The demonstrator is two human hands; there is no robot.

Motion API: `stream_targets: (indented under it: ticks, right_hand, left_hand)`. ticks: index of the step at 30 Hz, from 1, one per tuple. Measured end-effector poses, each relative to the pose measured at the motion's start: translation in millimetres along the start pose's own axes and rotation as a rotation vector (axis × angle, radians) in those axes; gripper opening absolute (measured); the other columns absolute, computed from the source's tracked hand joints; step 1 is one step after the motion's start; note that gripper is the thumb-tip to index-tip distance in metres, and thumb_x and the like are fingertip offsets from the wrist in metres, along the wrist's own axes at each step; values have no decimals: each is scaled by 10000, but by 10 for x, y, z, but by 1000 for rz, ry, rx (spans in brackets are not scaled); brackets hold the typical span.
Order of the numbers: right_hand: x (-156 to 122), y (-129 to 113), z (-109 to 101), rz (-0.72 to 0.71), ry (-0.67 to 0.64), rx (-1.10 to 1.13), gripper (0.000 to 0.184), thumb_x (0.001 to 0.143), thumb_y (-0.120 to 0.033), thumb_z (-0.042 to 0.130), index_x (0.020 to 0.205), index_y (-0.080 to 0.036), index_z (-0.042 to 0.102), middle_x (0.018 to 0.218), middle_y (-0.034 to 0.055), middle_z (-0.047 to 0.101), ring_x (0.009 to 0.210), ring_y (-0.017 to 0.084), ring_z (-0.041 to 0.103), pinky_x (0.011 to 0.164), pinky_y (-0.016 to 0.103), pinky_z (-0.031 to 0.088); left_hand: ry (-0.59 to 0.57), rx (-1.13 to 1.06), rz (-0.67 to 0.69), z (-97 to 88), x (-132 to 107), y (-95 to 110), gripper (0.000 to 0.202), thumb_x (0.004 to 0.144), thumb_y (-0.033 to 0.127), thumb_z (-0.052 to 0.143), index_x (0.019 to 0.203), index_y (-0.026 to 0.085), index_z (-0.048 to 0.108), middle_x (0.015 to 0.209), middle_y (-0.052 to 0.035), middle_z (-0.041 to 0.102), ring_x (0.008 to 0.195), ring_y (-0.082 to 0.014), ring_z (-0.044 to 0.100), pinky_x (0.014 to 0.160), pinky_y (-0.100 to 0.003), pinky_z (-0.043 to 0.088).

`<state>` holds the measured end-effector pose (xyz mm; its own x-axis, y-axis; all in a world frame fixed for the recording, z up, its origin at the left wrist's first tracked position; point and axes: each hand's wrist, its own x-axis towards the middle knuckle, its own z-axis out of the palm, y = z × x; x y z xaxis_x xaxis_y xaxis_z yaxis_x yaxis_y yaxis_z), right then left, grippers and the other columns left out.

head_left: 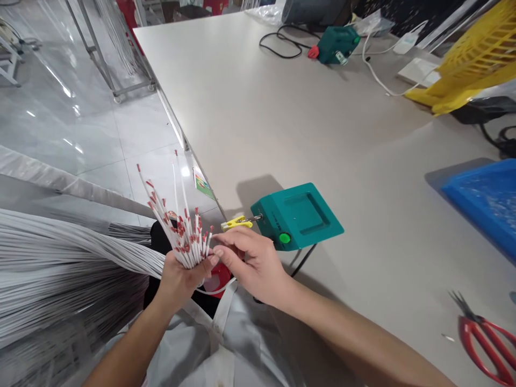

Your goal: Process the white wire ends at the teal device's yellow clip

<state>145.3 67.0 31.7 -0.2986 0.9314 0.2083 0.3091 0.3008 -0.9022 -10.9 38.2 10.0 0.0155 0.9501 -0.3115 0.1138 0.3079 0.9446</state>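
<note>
My left hand (181, 277) is wrapped round a bundle of thin white wires (189, 252) whose tips are red. Most tips stand upright above the fist, and a few stick out higher than the others. At the bundle's right edge, my right hand (253, 263) has its thumb and fingers closed about a single wire; its exact grip is partly hidden. Just beyond that hand sits a green tester box (278, 215) with a round bright green button and a flat recessed plate. A yellow clip (237, 223) is attached to its left side.
Long white wires (80, 252) run off to the left. Below my hands is a red container (217, 279). Red-handled scissors (484, 338) and a blue tray (487, 199) lie on the right of the table (363, 145). A second green box (338, 44) and yellow fan (475, 59) stand behind.
</note>
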Motion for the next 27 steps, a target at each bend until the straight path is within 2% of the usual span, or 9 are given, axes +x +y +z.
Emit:
stream_targets:
  ticks: [2,4,6,7,11,14,17,21,27]
  right_hand:
    - [42,-10,-4,52,-73,53,165,820,-267,550,762,-166,667,664,25,616,635,126,552,616,250,442]
    - [78,-21,-37,92,-207,162,243,837,-290,535,669,-163,656,649,12,618,615,110,544,602,230,430]
    - [95,-22,-67,126,-314,257,267,836,-307,540,646,-159,655,664,8,626,606,102,538,578,216,421]
    - [94,-16,-68,141,-324,279,246,823,-305,559,655,-156,661,668,9,628,602,101,535,565,213,417]
    - [56,47,19,147,-148,240,126,755,-233,636,665,-150,665,615,7,606,572,100,526,543,214,408]
    - [31,96,90,123,-70,299,121,777,-214,609,672,-162,640,646,11,620,610,111,560,590,226,436]
    - [22,121,108,122,-55,350,173,810,-222,567,649,-169,597,673,15,622,662,126,579,633,243,450]
    - [8,126,115,68,-110,272,158,840,-210,521,700,-168,582,691,23,600,667,127,548,632,256,443]
    - [-22,168,149,-108,-72,129,151,851,-143,489,826,-179,634,771,41,564,745,132,516,663,266,432]
  left_hand:
    - [-23,-6,3,-2,-21,9,260,709,256,648,493,162,537,473,17,526,470,-104,477,476,-229,394]
    - [-33,-40,-10,-12,-32,16,217,689,250,666,525,164,552,476,25,527,466,-99,472,459,-218,387]
    - [-46,-77,-19,-21,-33,22,180,678,239,678,554,164,571,489,31,531,477,-97,474,462,-211,387]
    - [-55,-92,-26,-23,-31,23,159,676,232,681,572,164,582,499,32,536,486,-97,477,468,-209,390]
    - [-97,-116,-80,-36,-24,0,98,650,203,709,656,158,622,541,34,557,507,-99,489,478,-208,392]
    - [-85,-134,-60,-87,-20,-49,108,659,220,707,655,150,625,544,21,582,519,-114,518,503,-225,410]
    - [24,-161,-22,-148,-12,-91,117,719,258,661,678,152,635,576,5,612,555,-123,547,554,-239,429]
    - [178,-156,36,-136,-4,-87,102,725,259,663,703,162,647,566,28,580,562,-98,523,577,-222,422]
    - [89,-140,9,-56,-9,-50,215,727,275,668,909,160,677,522,32,568,498,-85,498,501,-209,411]
